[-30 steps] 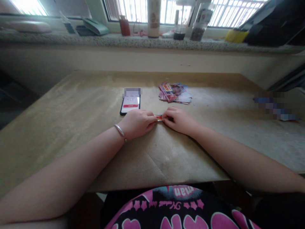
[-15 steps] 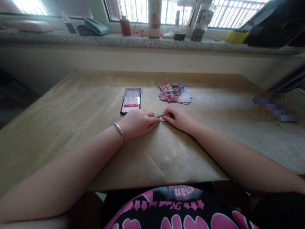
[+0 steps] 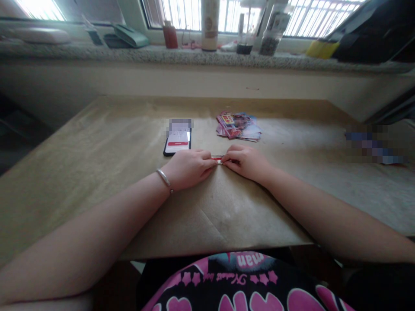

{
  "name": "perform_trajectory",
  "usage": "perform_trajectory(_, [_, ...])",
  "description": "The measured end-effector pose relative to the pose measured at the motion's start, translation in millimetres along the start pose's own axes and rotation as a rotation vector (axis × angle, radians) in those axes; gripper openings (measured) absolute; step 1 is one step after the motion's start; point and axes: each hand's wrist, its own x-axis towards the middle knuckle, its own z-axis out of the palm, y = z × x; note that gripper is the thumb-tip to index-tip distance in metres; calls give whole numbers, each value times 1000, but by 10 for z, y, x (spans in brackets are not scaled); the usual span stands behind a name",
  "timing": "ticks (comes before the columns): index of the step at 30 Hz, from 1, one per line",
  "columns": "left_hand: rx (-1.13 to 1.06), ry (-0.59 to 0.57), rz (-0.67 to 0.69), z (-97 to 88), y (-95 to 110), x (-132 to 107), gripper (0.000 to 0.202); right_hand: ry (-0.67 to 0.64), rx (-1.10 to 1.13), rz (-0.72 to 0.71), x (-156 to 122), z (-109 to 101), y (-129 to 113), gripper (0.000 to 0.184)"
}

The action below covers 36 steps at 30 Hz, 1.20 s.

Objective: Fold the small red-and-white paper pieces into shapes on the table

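Between my hands, low on the table, is a small folded paper strip [image 3: 219, 158] with red and white showing; most of it is hidden by fingers. My left hand [image 3: 191, 167], with a silver bangle at the wrist, presses its closed fingers on the strip's left end. The right end is pinched by the thumb and fingers of my right hand [image 3: 244, 162]. Just beyond my left hand lies a phone [image 3: 177, 147] with a lit screen. A loose pile of colourful printed paper cards [image 3: 239, 126] lies beyond my right hand.
A brown covering lies over the table [image 3: 207, 216]. At the far right is a blurred blue-purple item [image 3: 372, 147]. Behind the table, a speckled stone sill [image 3: 181, 54] holds a red bottle [image 3: 170, 35], a tall pale bottle [image 3: 209, 28] and a clear container [image 3: 272, 34].
My right hand has shifted slightly, its fingers now lying flatter along the strip. A little more of the strip's red and white shows between the hands. The phone and card pile stay put.
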Motion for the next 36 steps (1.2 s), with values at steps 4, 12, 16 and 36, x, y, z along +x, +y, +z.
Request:
perform_trajectory(4, [11,1,9,-14,11,5,29,-2,-5,16,12,17,-2,17])
perform_trajectory(12, [30,7,0,-5,51,31,30,-20,10,23,15,3,-18,18])
perform_trajectory(16, [22,27,4,-7,54,25,29,-44,-69,12,7,-14,-54,20])
perform_trajectory(36, [60,42,71,14,15,20,27,-35,-152,25,-10,-17,-94,20])
